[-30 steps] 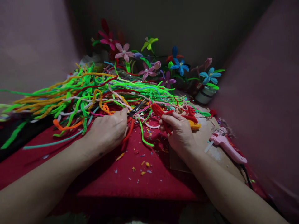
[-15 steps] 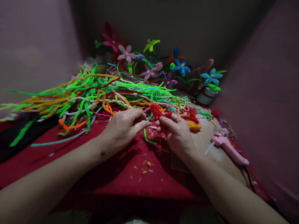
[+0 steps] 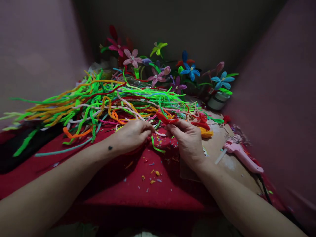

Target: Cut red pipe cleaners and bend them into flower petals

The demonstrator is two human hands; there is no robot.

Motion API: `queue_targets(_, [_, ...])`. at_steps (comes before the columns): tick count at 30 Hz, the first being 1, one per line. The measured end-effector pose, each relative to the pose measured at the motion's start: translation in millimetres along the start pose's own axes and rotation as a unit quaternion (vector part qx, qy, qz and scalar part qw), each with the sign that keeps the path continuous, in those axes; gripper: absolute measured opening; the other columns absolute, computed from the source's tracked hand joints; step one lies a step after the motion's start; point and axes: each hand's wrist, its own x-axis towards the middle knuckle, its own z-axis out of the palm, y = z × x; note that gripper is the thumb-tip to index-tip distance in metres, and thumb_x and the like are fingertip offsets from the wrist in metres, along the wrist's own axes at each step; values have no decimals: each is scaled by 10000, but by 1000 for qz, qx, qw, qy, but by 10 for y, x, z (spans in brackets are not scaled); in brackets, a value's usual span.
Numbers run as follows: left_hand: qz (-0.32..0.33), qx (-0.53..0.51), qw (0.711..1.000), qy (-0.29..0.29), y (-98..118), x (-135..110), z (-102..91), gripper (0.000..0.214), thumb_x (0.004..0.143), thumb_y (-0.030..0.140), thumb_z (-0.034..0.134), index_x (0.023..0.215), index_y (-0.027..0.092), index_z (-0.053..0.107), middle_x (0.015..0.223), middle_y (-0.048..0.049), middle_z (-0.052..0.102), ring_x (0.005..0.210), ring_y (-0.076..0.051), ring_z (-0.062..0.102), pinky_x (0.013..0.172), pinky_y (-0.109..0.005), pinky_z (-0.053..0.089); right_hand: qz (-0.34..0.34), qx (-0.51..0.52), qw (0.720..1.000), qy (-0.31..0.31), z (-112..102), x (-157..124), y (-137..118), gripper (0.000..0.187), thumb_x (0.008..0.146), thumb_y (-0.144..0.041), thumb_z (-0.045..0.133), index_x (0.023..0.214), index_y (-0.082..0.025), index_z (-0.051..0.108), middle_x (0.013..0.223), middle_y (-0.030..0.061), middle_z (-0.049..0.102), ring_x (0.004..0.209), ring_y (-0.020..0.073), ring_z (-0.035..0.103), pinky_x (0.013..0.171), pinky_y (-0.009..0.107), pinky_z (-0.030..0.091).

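Observation:
A bent red pipe cleaner piece (image 3: 163, 117) is pinched between the thumb and fingers of my right hand (image 3: 189, 141), its rounded end pointing left. My left hand (image 3: 134, 135) is closed in a pinch a short way to the left, over the red cloth. What its fingertips hold, if anything, is hidden. On the cloth between the hands, a white-pink strand (image 3: 160, 134) and a short green pipe cleaner (image 3: 155, 145) lie among tiny coloured scraps. Just beyond my right hand lie more red pipe cleaner pieces (image 3: 201, 121) and a yellow-orange bundle (image 3: 206, 132).
A wide heap of pipe cleaners (image 3: 98, 95) spreads behind and to the left. Several pipe cleaner flowers (image 3: 191, 71) stand at the back, near a jar (image 3: 219, 100). A pink glue gun (image 3: 243, 156) lies on cardboard (image 3: 228, 174) at right. The cloth's front edge (image 3: 148, 205) is near.
My left hand's thumb and fingers, apart before, have come together in a pinch. In my right hand the red piece has tipped over and shows a thinner side.

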Motion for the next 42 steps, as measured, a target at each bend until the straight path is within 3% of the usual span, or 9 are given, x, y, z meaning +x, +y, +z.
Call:
queue_targets(4, [-64,-246,967,18,6,-17,22,263,786,423,536,737,164,554,488,37,501,337,-58,359,356,-192,258,-114,-100,987,-48,19,-96,-25,217,739,-131,618,873,-258,734,844,13,678,793,142,611,765,288,481])
queue_targets(7, [-74,-324,943,27,3,-30,46,228,771,396,585,741,174,540,446,53,485,291,-52,330,317,-185,226,-87,-71,989,-100,30,-144,-54,292,730,-114,618,953,-277,713,909,14,689,857,158,626,794,304,493])
queue_targets(12, [-46,-302,950,57,32,-69,5,165,764,314,618,752,150,599,479,43,512,375,-46,395,370,-164,272,102,90,983,-119,0,-75,-69,168,752,-270,643,898,-198,683,726,11,680,626,152,630,619,314,517])
queue_targets(17, [-7,-236,967,93,92,-84,22,151,735,276,653,704,130,635,541,33,535,477,-45,426,448,-156,317,204,100,955,-189,1,-31,-39,155,688,-277,710,733,-129,699,612,22,663,533,110,577,583,262,471])
queue_targets(22, [-26,-345,936,64,-24,-47,37,224,762,378,619,808,160,642,633,4,600,471,-66,468,431,-179,338,221,113,954,-166,7,-42,-18,155,684,-289,711,717,-141,676,629,31,688,523,110,591,576,256,476])
queue_targets(27, [-58,-397,916,-7,-66,-50,53,239,707,297,685,913,178,663,560,25,563,417,-48,405,393,-163,284,222,139,947,-187,-10,-30,-6,124,703,-254,691,686,-139,648,606,21,675,518,103,590,554,232,466])
queue_targets(32, [-55,-397,915,-57,-19,-55,100,155,747,268,637,838,146,667,575,-18,623,432,-52,456,388,-150,271,240,148,936,-212,1,-30,-17,153,693,-256,698,649,-133,620,591,20,668,494,93,575,537,224,451])
queue_targets(38, [-94,-403,910,-21,19,-56,132,138,745,242,644,661,142,602,428,47,508,332,-20,379,348,-132,256,232,93,945,-211,17,-46,-57,188,668,-267,713,601,-125,611,537,5,626,467,82,547,485,200,410])
queue_targets(42, [-81,-358,930,26,55,-74,154,164,748,252,641,642,133,601,420,43,496,341,-24,378,345,-138,239,237,90,942,-219,19,-58,-52,196,692,-310,698,679,-118,660,576,20,644,473,81,546,469,193,401])
